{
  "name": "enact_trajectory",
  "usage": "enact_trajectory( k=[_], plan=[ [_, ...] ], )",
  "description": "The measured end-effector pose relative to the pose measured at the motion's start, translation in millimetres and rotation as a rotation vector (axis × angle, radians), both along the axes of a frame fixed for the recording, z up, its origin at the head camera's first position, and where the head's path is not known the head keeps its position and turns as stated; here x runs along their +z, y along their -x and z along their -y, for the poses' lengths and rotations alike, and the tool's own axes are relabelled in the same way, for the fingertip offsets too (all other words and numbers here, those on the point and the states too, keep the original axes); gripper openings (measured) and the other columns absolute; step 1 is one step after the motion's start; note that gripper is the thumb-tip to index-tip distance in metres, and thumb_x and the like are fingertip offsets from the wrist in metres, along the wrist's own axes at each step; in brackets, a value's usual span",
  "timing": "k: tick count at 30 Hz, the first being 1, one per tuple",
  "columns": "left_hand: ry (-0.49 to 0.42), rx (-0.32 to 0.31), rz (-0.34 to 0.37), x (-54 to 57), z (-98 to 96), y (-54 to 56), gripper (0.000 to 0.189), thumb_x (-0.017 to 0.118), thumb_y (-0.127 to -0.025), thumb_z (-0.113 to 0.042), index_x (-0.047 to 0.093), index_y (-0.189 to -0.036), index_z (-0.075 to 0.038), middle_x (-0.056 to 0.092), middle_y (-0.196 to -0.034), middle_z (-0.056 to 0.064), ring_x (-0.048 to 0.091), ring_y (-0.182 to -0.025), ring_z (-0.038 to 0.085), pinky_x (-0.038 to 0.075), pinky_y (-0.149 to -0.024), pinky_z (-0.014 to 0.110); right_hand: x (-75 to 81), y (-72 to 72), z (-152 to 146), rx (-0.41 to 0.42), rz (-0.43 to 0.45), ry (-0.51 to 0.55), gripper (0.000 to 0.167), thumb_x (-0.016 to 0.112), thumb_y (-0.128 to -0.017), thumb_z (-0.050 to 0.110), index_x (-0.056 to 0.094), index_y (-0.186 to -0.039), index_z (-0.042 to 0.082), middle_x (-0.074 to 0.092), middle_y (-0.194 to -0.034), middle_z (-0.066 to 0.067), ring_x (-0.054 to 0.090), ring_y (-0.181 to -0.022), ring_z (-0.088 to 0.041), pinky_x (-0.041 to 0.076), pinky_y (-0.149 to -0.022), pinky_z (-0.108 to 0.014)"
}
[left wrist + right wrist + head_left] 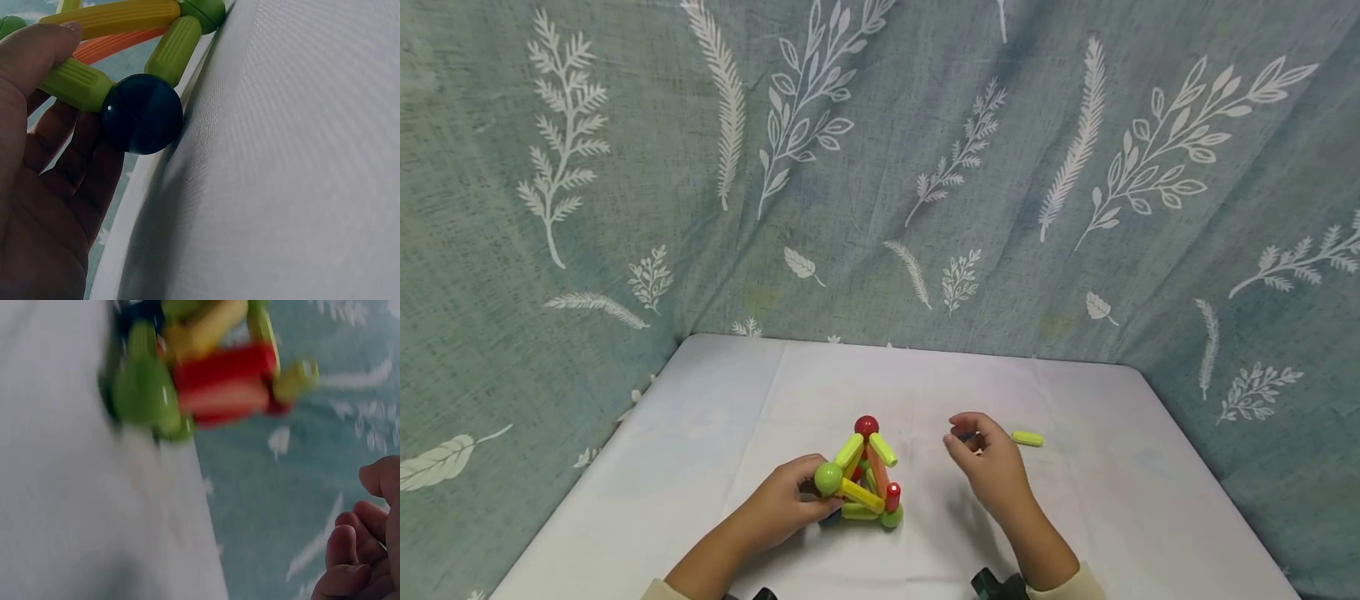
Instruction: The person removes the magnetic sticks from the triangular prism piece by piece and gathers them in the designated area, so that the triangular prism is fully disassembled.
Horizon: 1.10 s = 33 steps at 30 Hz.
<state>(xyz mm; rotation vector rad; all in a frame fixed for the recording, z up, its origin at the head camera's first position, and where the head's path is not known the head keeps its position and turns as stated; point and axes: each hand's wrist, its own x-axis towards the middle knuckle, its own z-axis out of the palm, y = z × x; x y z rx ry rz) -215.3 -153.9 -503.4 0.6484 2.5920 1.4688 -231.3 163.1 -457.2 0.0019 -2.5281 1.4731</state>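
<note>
My left hand (786,502) grips a frame built of magnetic building sticks and balls (862,496) at its left side. In the left wrist view, the thumb lies by a yellow stick (119,19) and the other fingers reach behind a green stick (78,84) near a dark blue ball (142,114). A red ball (867,427) tops the frame, with green balls lower down. To its right, my right hand (992,467) hovers with loosely bent fingers and nothing visibly held. Something blue (967,436) shows past its fingers, mostly hidden. The right wrist view of the frame is blurred.
A loose yellow-green stick (1027,438) lies on the white-covered table (910,383), just right of the right hand. Green leaf-patterned cloth (880,167) hangs behind the table and along its sides.
</note>
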Motion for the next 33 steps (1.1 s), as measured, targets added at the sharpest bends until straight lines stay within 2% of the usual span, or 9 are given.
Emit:
enact_trajectory(
  k=[6,11,19,22,28,33],
  plan=[
    [-0.002,-0.002,-0.006,-0.5,-0.2,0.9,0.019,0.084,-0.089,-0.028,0.067,-0.097,-0.027,0.066,-0.101,-0.009,0.065,-0.096,0.010,0.057,-0.090,0.026,14.5,-22.0,37.7,0.211,0.025,-0.006,0.031,0.083,-0.091,0.026,0.069,-0.118,0.024,0.068,-0.110,-0.001,0.061,-0.083,-0.019,0.055,-0.061,-0.028],
    [0.007,-0.009,-0.013,0.0,1.4,1.0,0.019,0.084,-0.090,-0.031,0.067,-0.098,-0.028,0.067,-0.102,-0.010,0.065,-0.096,0.009,0.057,-0.092,0.026,17.9,-27.0,54.2,0.288,0.063,-0.021,0.036,0.085,-0.088,0.029,0.067,-0.118,0.023,0.064,-0.114,0.000,0.060,-0.081,-0.018,0.055,-0.060,-0.027],
    [-0.005,-0.017,-0.018,1.7,2.4,1.5,0.018,0.083,-0.091,-0.032,0.067,-0.100,-0.029,0.067,-0.103,-0.010,0.065,-0.096,0.010,0.056,-0.092,0.027,16.5,-23.3,64.8,0.266,0.051,-0.073,0.035,0.086,-0.087,0.029,0.067,-0.116,0.023,0.063,-0.110,0.003,0.059,-0.076,-0.015,0.054,-0.058,-0.026],
    [-0.001,-0.014,-0.010,0.9,2.0,1.0,0.019,0.083,-0.091,-0.032,0.067,-0.100,-0.029,0.067,-0.103,-0.010,0.065,-0.096,0.009,0.056,-0.093,0.027,14.7,-22.9,64.7,0.241,0.064,-0.094,0.033,0.086,-0.087,0.028,0.067,-0.114,0.023,0.063,-0.107,0.003,0.057,-0.075,-0.014,0.053,-0.057,-0.025],
    [-0.006,-0.009,-0.010,0.6,0.0,0.4,0.018,0.084,-0.090,-0.029,0.068,-0.098,-0.029,0.067,-0.103,-0.009,0.065,-0.097,0.010,0.056,-0.093,0.026,10.4,-20.6,61.6,0.155,0.047,-0.120,0.018,0.081,-0.091,0.023,0.070,-0.105,0.023,0.067,-0.101,0.008,0.057,-0.074,-0.014,0.051,-0.055,-0.025],
    [-0.008,-0.005,-0.003,-0.7,-1.6,1.0,0.017,0.084,-0.090,-0.029,0.068,-0.097,-0.030,0.067,-0.102,-0.009,0.065,-0.097,0.010,0.057,-0.092,0.026,5.3,-15.3,55.5,0.115,0.052,-0.107,0.016,0.078,-0.093,0.024,0.071,-0.107,0.023,0.071,-0.101,0.007,0.058,-0.073,-0.014,0.051,-0.055,-0.026]
  ],
)
